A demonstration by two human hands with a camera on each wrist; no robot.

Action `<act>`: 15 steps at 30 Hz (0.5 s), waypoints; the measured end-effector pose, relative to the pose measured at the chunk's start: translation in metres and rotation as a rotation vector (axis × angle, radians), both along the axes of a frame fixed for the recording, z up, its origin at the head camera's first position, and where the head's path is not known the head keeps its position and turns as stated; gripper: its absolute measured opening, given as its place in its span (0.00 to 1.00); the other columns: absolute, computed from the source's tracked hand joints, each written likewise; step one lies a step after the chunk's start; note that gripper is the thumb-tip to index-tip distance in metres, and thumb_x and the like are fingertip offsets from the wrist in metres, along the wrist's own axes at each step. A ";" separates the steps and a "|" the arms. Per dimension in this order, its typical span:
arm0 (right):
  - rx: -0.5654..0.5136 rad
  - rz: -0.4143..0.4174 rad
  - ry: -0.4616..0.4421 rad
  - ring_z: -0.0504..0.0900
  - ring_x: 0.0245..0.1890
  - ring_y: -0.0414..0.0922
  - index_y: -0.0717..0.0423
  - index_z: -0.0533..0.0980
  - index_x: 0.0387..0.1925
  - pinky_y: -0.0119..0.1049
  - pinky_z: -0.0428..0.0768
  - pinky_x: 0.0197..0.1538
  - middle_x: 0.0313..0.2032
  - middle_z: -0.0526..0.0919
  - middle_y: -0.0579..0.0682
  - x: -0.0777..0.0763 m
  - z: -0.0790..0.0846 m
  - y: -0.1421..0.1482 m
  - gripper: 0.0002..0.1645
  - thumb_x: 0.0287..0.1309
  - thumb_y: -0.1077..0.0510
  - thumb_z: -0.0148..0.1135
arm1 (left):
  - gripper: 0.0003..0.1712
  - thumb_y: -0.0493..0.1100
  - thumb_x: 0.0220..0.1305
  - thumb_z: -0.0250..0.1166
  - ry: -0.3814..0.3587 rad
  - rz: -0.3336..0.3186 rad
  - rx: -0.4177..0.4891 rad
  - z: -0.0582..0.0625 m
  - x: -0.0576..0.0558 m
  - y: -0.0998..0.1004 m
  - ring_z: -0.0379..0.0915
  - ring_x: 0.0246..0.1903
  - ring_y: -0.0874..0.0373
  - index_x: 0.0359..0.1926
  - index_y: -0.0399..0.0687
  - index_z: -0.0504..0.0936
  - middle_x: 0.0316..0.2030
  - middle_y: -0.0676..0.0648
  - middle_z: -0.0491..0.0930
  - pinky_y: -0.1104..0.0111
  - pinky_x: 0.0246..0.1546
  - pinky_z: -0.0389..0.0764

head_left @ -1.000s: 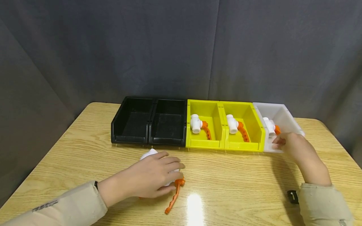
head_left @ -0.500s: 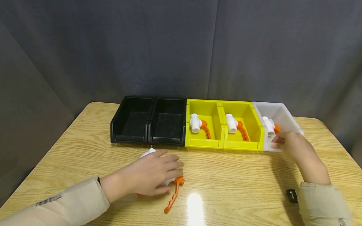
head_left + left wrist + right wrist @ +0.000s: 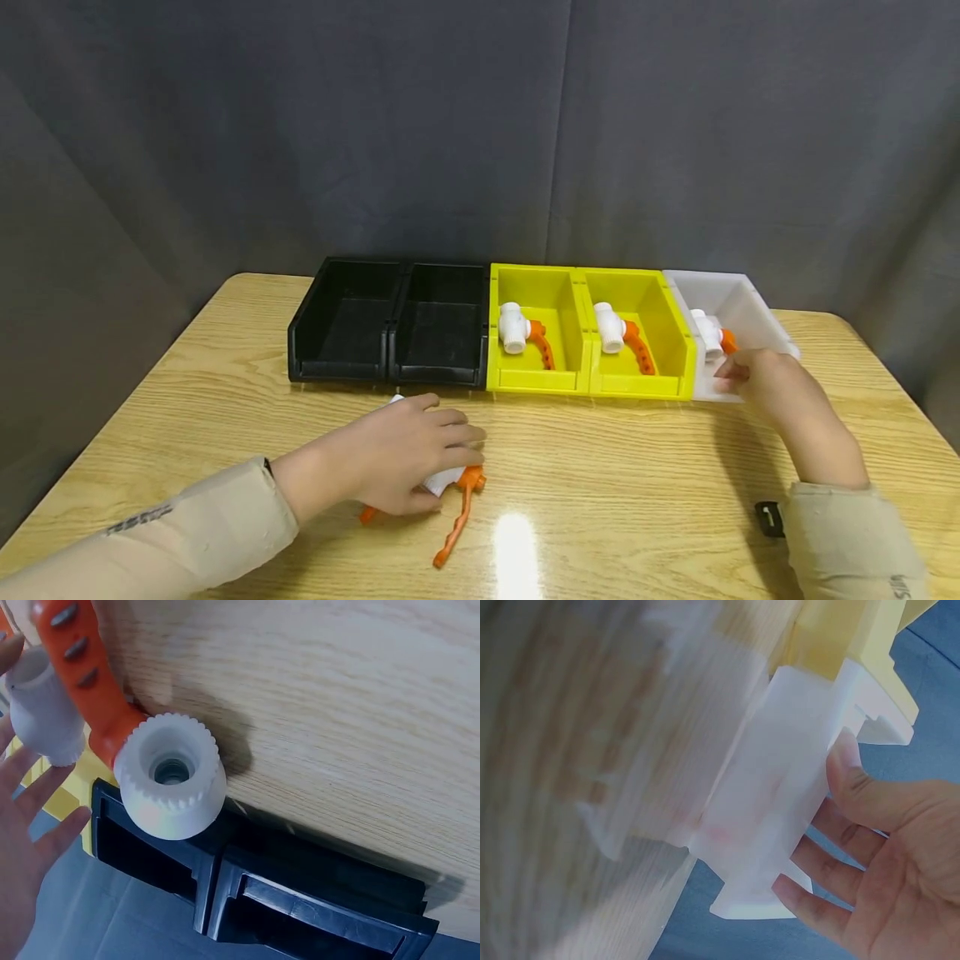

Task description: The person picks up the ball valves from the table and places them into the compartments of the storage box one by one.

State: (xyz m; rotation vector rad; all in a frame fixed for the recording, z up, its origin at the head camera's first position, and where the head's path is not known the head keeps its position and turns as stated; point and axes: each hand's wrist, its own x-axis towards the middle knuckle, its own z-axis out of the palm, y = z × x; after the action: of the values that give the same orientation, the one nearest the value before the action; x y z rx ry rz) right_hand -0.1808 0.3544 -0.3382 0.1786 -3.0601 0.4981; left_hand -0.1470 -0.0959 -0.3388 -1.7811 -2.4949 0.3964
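Observation:
My left hand (image 3: 408, 454) lies over two white ball valves with orange handles on the table, its fingers spread and loosely bent. Beneath it one valve (image 3: 444, 481) shows part of its white body and its handle (image 3: 454, 533). Of the other, a small orange part (image 3: 367, 514) shows; the rest is mostly hidden. The left wrist view has one valve's ribbed collar (image 3: 171, 776) up close and a second white body (image 3: 45, 712) between thumb and fingers. My right hand (image 3: 776, 392) is at the white bin's (image 3: 761, 321) front, fingers loosely curled, no object between them. A valve (image 3: 707, 335) lies inside.
Left of the white bin stand two yellow bins (image 3: 536, 382), each with a valve, and two black bins (image 3: 341, 368). Near the right sleeve lies a black tag (image 3: 769, 518) with a white mark. A grey curtain (image 3: 420, 133) hangs behind the table.
My left hand has drawn back slightly to the left, and more of the valve's white body shows beside its thumb. The right hand stays at the white bin.

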 end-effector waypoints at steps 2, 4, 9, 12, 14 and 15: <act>-0.002 -0.003 0.000 0.77 0.33 0.58 0.62 0.81 0.30 0.56 0.74 0.41 0.32 0.83 0.59 0.000 0.000 -0.001 0.03 0.58 0.65 0.66 | 0.32 0.63 0.63 0.65 -0.023 0.011 -0.004 0.000 -0.001 0.000 0.68 0.62 0.55 0.64 0.58 0.75 0.64 0.54 0.72 0.56 0.60 0.71; -0.003 -0.006 -0.003 0.77 0.33 0.59 0.63 0.81 0.30 0.56 0.74 0.41 0.32 0.82 0.60 0.001 0.001 -0.001 0.03 0.58 0.65 0.66 | 0.32 0.62 0.63 0.65 -0.042 0.016 0.000 -0.001 -0.002 0.000 0.68 0.62 0.55 0.64 0.58 0.75 0.64 0.54 0.72 0.57 0.59 0.72; 0.001 -0.006 -0.006 0.77 0.34 0.59 0.63 0.81 0.31 0.58 0.74 0.41 0.33 0.83 0.61 0.001 0.001 -0.002 0.03 0.58 0.65 0.66 | 0.30 0.61 0.64 0.65 -0.076 0.033 0.013 -0.003 -0.003 0.000 0.68 0.62 0.56 0.64 0.57 0.75 0.64 0.53 0.72 0.57 0.58 0.73; 0.005 -0.004 -0.004 0.78 0.34 0.60 0.64 0.82 0.32 0.58 0.74 0.42 0.34 0.83 0.62 0.001 0.001 -0.002 0.02 0.57 0.66 0.67 | 0.30 0.61 0.64 0.65 -0.076 0.032 0.014 -0.003 -0.003 0.001 0.69 0.61 0.56 0.63 0.57 0.75 0.64 0.53 0.72 0.58 0.58 0.73; 0.009 -0.003 -0.003 0.78 0.34 0.60 0.64 0.82 0.32 0.58 0.74 0.42 0.35 0.83 0.62 0.001 0.001 -0.001 0.02 0.57 0.66 0.66 | 0.30 0.62 0.64 0.65 -0.065 0.022 0.014 -0.003 -0.003 0.001 0.69 0.61 0.56 0.63 0.57 0.76 0.63 0.53 0.73 0.58 0.58 0.73; 0.011 -0.002 0.000 0.78 0.34 0.60 0.64 0.82 0.32 0.58 0.74 0.42 0.35 0.84 0.63 0.001 0.001 -0.001 0.02 0.57 0.66 0.66 | 0.30 0.62 0.63 0.65 -0.057 0.018 0.016 -0.003 -0.003 0.002 0.70 0.60 0.56 0.62 0.57 0.76 0.63 0.53 0.73 0.58 0.58 0.73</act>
State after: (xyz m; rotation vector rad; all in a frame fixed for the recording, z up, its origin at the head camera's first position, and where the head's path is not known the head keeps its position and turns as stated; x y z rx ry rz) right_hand -0.1797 0.3535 -0.3375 0.1759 -3.0633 0.4814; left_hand -0.1501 -0.0942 -0.3417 -1.7907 -2.5463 0.3307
